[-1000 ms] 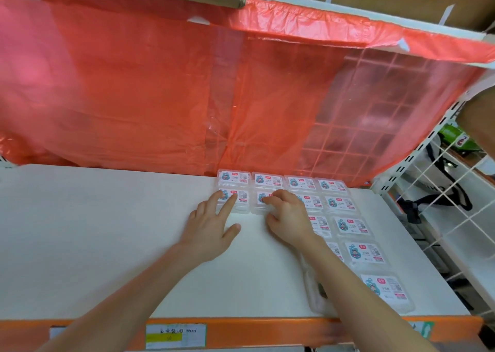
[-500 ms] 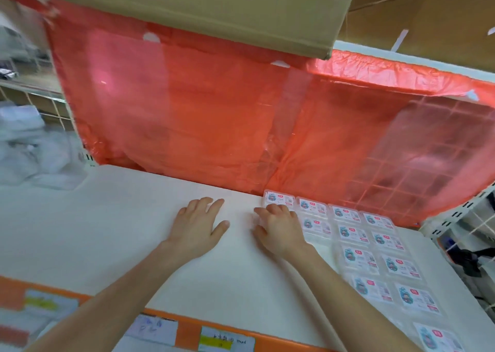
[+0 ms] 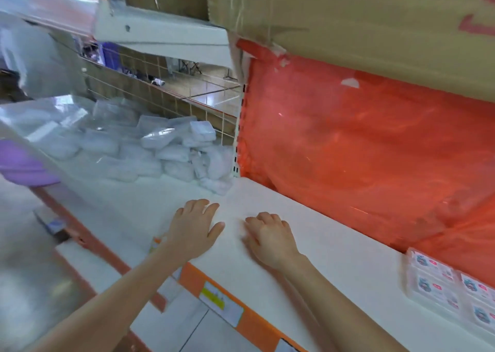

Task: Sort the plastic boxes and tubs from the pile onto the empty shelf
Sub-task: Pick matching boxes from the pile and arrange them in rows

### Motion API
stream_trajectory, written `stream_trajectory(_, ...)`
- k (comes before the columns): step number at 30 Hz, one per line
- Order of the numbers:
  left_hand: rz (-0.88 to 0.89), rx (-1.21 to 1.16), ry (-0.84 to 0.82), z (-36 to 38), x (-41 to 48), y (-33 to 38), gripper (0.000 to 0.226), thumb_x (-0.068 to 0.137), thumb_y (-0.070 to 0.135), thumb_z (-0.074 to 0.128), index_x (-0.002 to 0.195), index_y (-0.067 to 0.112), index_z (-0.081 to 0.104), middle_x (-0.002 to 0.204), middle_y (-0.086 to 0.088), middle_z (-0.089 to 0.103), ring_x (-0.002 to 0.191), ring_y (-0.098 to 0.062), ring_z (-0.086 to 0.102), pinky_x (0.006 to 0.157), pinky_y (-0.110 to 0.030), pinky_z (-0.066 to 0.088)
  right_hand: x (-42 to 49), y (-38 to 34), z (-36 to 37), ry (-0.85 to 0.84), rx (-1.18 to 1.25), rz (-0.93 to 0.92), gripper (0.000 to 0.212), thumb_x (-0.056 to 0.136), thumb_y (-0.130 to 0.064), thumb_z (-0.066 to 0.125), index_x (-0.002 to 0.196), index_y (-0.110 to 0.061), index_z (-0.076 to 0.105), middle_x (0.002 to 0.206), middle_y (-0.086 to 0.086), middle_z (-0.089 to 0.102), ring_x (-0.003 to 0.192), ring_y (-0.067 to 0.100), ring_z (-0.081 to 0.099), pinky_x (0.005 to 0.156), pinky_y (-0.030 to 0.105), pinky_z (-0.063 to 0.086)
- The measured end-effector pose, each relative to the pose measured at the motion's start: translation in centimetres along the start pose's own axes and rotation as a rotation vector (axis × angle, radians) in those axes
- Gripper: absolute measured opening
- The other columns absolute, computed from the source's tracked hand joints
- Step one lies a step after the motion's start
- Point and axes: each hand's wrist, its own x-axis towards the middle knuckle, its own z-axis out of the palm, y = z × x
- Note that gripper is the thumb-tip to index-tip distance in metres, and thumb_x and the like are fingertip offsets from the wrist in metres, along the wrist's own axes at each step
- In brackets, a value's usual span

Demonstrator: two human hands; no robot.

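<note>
Both hands are in the lower middle of the frame, over the white flat shelf board [image 3: 334,257], and neither one holds anything. The left hand [image 3: 194,227] lies palm down with its fingers [image 3: 199,207] straight and a little spread, the thumb pointing to the right. The right hand [image 3: 269,235] is just beside it, its fingers [image 3: 263,217] loosely bent with the tips down on the board.

The pile of clear plastic boxes in transparent wrapping [image 3: 160,148] lies in the middle left of the frame, on the neighbouring shelf. It is above the left fingertips and apart from them, with bare white board between.

The flat clear boxes with printed labels [image 3: 439,279] stand in rows at the lower right edge, well apart from the right hand. Behind the board hangs a red-orange plastic sheet [image 3: 361,150]. A brown cardboard carton [image 3: 361,16] fills the upper right of the frame. The front edge of the shelf is an orange strip [image 3: 188,274] with a yellow-and-white paper label [image 3: 214,296].
</note>
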Motion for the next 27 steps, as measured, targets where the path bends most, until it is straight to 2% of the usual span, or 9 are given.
stream_trajectory(3,-0.035,0.002,0.019,-0.5,0.0,-4.9,0.053,0.077,0.046,0.035,0.095,0.011,0.070,0.092,-0.011,0.068,0.080,-0.032,0.067,0.058,-0.040,0.054,3.4,-3.4,0.9,0.007,0.087,0.027,0.033,0.091,-0.029,0.042,0.121,-0.018,0.049,0.123,0.005,0.047,0.112,0.028,0.042,0.089,0.033,0.035)
stream_trajectory(5,-0.055,-0.047,-0.001,-0.9,0.3,-7.0,0.060,0.081,0.049,0.029,0.114,0.012,0.063,0.115,-0.012,0.061,0.104,-0.033,0.059,0.079,-0.043,0.050,5.4,-4.9,1.5,0.002,0.206,0.089,0.036,0.091,-0.027,0.044,0.125,-0.015,0.048,0.126,0.007,0.046,0.115,0.029,0.042,0.093,0.035,0.038)
stream_trajectory(6,-0.070,-0.050,-0.005,-0.7,0.5,-7.9,0.063,0.084,0.050,0.025,0.128,0.015,0.052,0.131,-0.009,0.050,0.121,-0.030,0.048,0.093,-0.040,0.042,6.3,-5.3,1.7,0.009,0.269,0.125,0.038,0.091,-0.025,0.045,0.127,-0.013,0.047,0.128,0.009,0.045,0.118,0.029,0.041,0.096,0.036,0.038)
stream_trajectory(8,-0.057,-0.038,-0.004,0.0,1.0,-9.9,0.065,0.086,0.052,0.014,0.141,0.022,0.032,0.147,-0.002,0.030,0.135,-0.020,0.027,0.105,-0.032,0.027,8.4,-6.1,1.8,0.064,0.376,0.193,0.042,0.090,-0.023,0.048,0.131,-0.013,0.043,0.133,0.009,0.043,0.123,0.028,0.040,0.100,0.037,0.036)
stream_trajectory(13,0.016,-0.099,0.025,-0.3,2.7,-13.3,0.093,0.067,0.060,-0.005,0.141,0.019,0.033,0.147,-0.004,0.031,0.135,-0.020,0.026,0.106,-0.032,0.025,14.2,-7.7,0.4,0.293,0.710,0.406,0.046,0.090,-0.018,0.049,0.133,-0.005,0.039,0.130,0.015,0.044,0.119,0.029,0.043,0.088,0.030,0.035)
stream_trajectory(17,0.068,-0.095,0.036,-0.8,3.7,-14.8,0.098,0.062,0.059,-0.010,0.140,0.021,0.034,0.146,-0.002,0.031,0.134,-0.019,0.028,0.105,-0.030,0.026,17.4,-8.1,-0.4,0.241,0.726,0.596,0.042,0.092,-0.022,0.048,0.126,0.000,0.039,0.122,0.017,0.049,0.110,0.034,0.049,0.077,0.034,0.037)
stream_trajectory(21,0.146,-0.101,0.012,-0.5,4.3,-15.8,0.097,0.061,0.060,-0.011,0.141,0.024,0.033,0.148,0.002,0.028,0.134,-0.016,0.025,0.105,-0.029,0.025,18.7,-8.2,0.2,0.232,0.664,0.662,0.013,0.089,-0.018,0.050,0.094,-0.007,0.044,0.093,0.011,0.050,0.083,0.026,0.047,0.065,0.029,0.034)
stream_trajectory(25,0.199,-0.158,-0.041,-0.2,4.9,-15.9,0.095,0.063,0.061,-0.007,0.140,0.024,0.035,0.146,0.005,0.030,0.134,-0.014,0.026,0.106,-0.027,0.025,18.3,-8.2,0.5,0.298,0.735,0.680,0.021,0.085,-0.014,0.055,0.103,-0.004,0.051,0.093,0.007,0.050,0.084,0.023,0.046,0.068,0.029,0.034)
stream_trajectory(27,0.184,-0.290,-0.051,0.2,5.6,-15.8,0.075,0.080,0.061,0.011,0.138,0.023,0.038,0.143,0.005,0.034,0.131,-0.014,0.030,0.105,-0.027,0.027,17.7,-8.2,0.6,0.334,0.829,0.643,0.019,0.080,-0.010,0.060,0.097,-0.006,0.052,0.088,0.004,0.052,0.082,0.022,0.048,0.068,0.029,0.035)
